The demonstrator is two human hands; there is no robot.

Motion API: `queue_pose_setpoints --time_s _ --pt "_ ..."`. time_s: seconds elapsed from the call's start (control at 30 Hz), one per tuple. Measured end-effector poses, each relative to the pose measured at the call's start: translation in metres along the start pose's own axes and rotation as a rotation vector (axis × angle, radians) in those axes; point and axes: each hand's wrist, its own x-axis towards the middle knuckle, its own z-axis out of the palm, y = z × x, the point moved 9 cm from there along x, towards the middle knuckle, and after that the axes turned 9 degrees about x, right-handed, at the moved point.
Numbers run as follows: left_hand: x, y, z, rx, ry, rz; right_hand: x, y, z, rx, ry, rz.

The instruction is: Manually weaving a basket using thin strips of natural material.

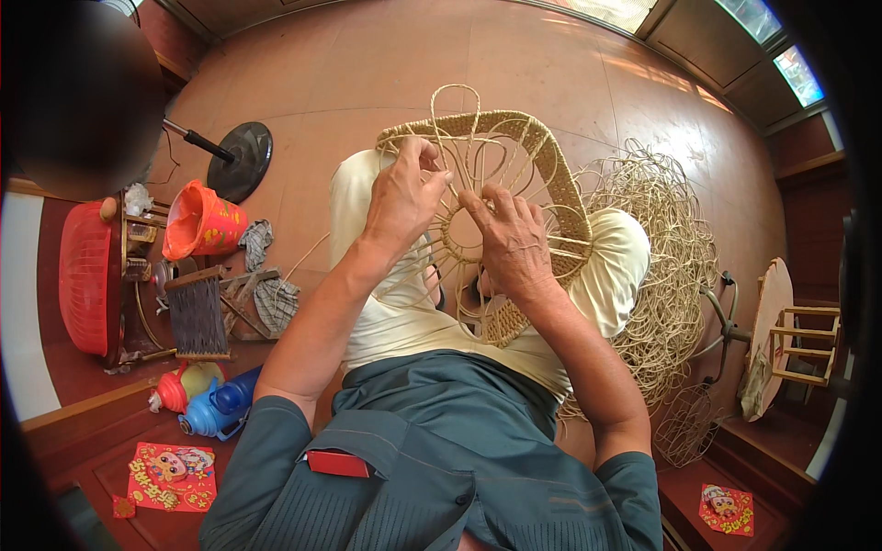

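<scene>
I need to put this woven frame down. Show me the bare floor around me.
Bare floor lies ahead, beyond the woven frame, between the black round base and the rattan heap. Crowded: the left, with orange bucket, rags and blue flask; the right, behind the rattan heap, wooden stool.

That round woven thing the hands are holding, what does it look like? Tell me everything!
The woven piece is a half-made, dish-shaped frame of pale straw-coloured cane. Thin ribs fan out from a small round hub to a thick braided rim, with open gaps between them and a loop sticking up at the top. It stands tilted on the person's lap, above the cream trousers. The left hand pinches ribs near the rim, and the right hand grips beside the hub.
</scene>
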Motion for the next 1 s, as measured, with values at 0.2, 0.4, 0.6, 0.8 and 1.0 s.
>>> queue_pose_setpoints --time_s 0.2,0.4,0.6,0.8,1.0 --pt "0.0 -0.018 0.029 -0.433 -0.209 -0.441 0.0 0.002 0.0 0.04 0.03 0.032" --pt "-0.009 -0.024 0.023 -0.33 -0.121 -0.225 0.001 0.001 -0.001 0.031 0.038 0.018" --pt "-0.051 -0.008 0.018 -0.724 -0.17 -0.344 0.001 0.003 -0.002 0.08 0.073 0.022" --pt "-0.11 -0.019 0.002 -0.985 -0.308 -0.595 0.013 -0.006 -0.009 0.153 0.096 0.106" --pt "-0.1 -0.075 -0.033 -0.93 -0.291 -0.586 0.021 -0.004 -0.005 0.169 0.138 0.245"
